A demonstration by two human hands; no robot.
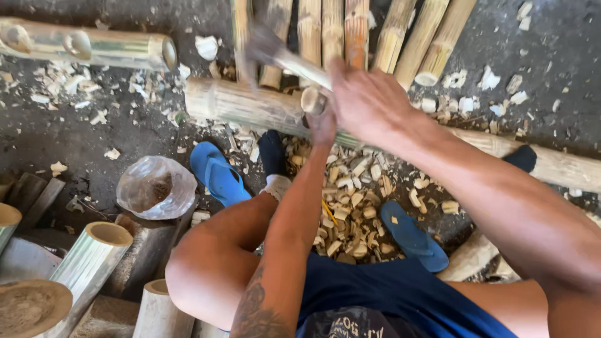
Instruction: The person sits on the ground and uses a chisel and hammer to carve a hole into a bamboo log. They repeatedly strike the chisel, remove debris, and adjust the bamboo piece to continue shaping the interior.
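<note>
**Bamboo pole pinned under foot, blade in motion above it**

Bamboo pole (250, 106) lies crosswise on the dark ground, a dark-socked foot (273, 153) resting against it. The right hand (369, 103) is wrapped tight around the handle of a chopping tool (275, 53), its head blurred. The left hand (322, 122) is curled at the pole around a short round stub (313, 100); how firmly it grips cannot be told. Pale bamboo chips (350, 206) litter the ground between two blue flip-flops (219, 175). More bamboo stalks (350, 31) lean beyond, cut sections (94, 256) lie nearer, beside a crumpled plastic bag (156, 188).
</note>
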